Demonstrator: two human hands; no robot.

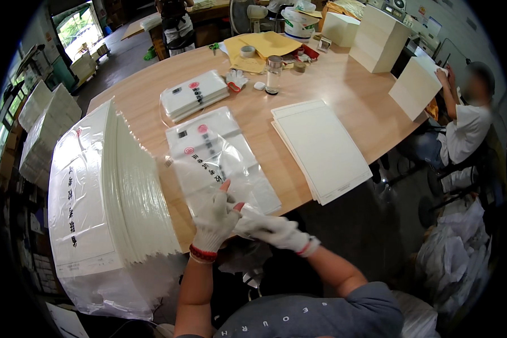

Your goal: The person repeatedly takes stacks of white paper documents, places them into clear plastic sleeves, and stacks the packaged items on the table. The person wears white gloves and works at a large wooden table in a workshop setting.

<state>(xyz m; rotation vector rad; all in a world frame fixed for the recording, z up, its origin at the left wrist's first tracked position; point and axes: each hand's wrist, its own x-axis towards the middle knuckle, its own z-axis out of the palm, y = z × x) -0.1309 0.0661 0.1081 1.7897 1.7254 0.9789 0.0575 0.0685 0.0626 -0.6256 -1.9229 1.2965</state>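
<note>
A person in white knit gloves stands at the near edge of a round wooden table (343,84). The left hand (215,221) lies on the near end of a clear plastic bag (219,158) printed with red and black marks, fingers curled and pinching the plastic, one bare fingertip showing. The right hand (270,228) comes in from the right, touching the left, fingers closed on the same bag edge. The bag lies flat on the table just before the person. Right of it rests a stack of cream sheets (324,149). Left stands a tall leaning stack of white sheets in plastic wrap (104,191). Farther back lies a filled packet (194,94). Another person (467,121) sits at the far right.
</note>
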